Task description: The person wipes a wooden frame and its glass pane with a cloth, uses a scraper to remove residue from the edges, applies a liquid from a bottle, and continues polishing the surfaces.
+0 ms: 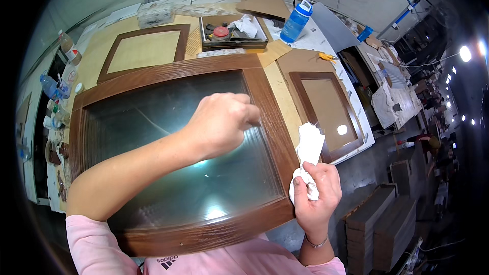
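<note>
A large brown wood-framed glass panel [265, 127] lies in front of me, its grooved glass reflecting light. My left hand [224, 119] is closed in a fist over the glass, close to the right side of the frame. Its fingertips are turned away, so whatever they may pinch is hidden. My right hand [318, 188] grips a crumpled white cloth [310, 142] just off the panel's right edge, with part of the cloth sticking up above the thumb.
Two smaller brown frames lie beyond, one at the back left [114, 53] and one at the right [300, 84]. An open box of supplies [234, 45] and a blue bottle [296, 22] stand at the back. Several bottles line the left edge. Stacked boards [369, 211] sit lower right.
</note>
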### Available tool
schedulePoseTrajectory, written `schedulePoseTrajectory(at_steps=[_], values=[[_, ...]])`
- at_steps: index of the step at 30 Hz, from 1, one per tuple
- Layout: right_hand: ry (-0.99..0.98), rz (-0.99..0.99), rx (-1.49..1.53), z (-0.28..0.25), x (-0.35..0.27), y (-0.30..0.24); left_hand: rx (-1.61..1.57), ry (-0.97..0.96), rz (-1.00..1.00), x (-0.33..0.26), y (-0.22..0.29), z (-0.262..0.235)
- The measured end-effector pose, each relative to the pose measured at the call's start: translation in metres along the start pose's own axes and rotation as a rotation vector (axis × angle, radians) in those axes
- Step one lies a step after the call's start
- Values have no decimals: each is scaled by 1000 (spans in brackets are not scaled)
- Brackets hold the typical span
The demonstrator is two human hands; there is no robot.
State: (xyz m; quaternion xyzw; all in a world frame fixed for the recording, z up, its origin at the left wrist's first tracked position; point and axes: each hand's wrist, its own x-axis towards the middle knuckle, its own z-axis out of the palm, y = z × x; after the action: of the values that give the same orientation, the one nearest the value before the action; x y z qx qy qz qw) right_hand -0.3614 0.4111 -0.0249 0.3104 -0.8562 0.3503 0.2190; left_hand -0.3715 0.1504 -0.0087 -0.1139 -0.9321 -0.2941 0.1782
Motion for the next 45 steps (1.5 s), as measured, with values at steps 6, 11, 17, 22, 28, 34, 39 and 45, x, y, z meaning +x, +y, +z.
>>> schedulePoseTrajectory(at_steps=[6, 11, 17, 22, 28, 34, 39, 45], values=[[-2, -24, -17, -2, 2, -1, 46, -47, -60, 2, 0, -1], [-9, -22, -12, -1, 2, -1, 59, -37, -57, 2, -3, -2], [-9, -10, -23, -2, 2, -1, 30, -39, -20, 2, -3, -2], [-12, -13, -15, -1, 3, 0, 23, -35, 17, 0, -2, -1], [-22, -7, -6, -2, 2, -1, 68, 20, 33, 0, -5, 0], [-21, 2, 7, 0, 1, -8, 127, -23, 70, -13, 8, -2], [-16, 17, 2, -5, 0, -1, 5, -199, 291, -37, 51, 11], [5, 18, -33, -5, 8, -2, -21, -252, 263, -60, 55, -11]])
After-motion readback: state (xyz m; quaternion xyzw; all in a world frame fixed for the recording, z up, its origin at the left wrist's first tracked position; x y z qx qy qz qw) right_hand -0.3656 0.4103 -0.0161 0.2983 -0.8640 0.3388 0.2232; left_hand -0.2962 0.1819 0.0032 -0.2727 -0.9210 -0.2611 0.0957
